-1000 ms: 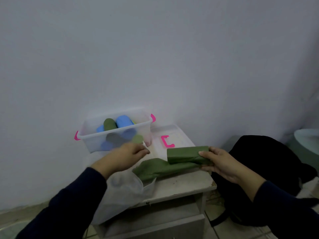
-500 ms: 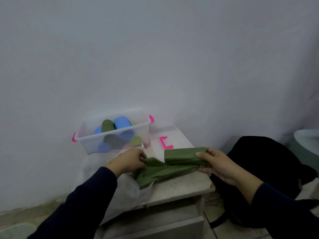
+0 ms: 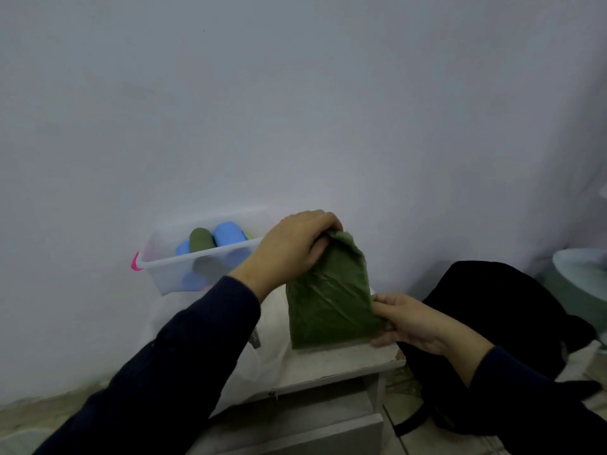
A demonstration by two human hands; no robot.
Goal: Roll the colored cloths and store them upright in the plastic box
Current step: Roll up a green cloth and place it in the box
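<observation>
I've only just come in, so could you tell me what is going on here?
A person is handling a green cloth over a small white table. The left hand grips its top edge and the right hand pinches its lower corner. Blue and green rolls already stand in the plastic box behind.

Matt, creased green cloth (image 3: 328,300); translucent smooth plastic box (image 3: 170,269); scuffed, dull pale table (image 3: 331,362).

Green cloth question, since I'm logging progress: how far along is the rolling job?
Done: several blue and green rolls already stand in the plastic box. In hand: the left hand grips the top of the green cloth, the right hand holds its lower corner; it hangs flat, unrolled. Left: roll it and stand it in the box.
</observation>
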